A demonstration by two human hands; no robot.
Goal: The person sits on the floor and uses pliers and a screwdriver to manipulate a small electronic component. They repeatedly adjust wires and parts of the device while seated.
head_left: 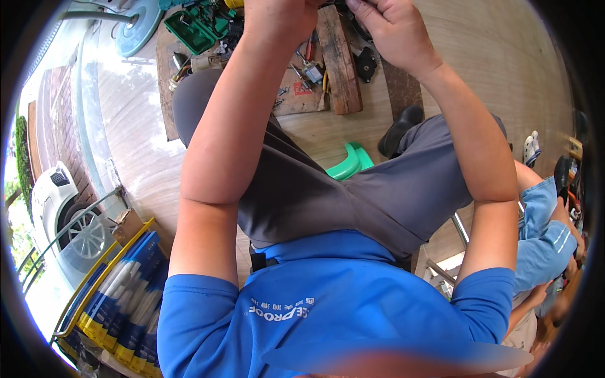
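Note:
Both my hands are at the upper edge, which cuts off their fingertips. My left hand [282,20] is curled closed; what it grips is out of the picture. My right hand [398,33] is closed with the thumb pressed to the bent fingers, and I cannot make out what is in it. A dark piece shows between the two hands, too cut off to name. Below them a worn wooden block [339,63] lies on a stained board [296,97]. Beside the block are a small metal-cased part [312,73], a screwdriver with a red handle [309,50] and a black part [365,65].
A green open case [194,31] with tools lies at the upper left, near a round blue base [138,31]. A green curved plastic piece [350,162] is between my legs. A yellow rack of blue packages [123,296] stands left. Another person [542,233] sits at the right.

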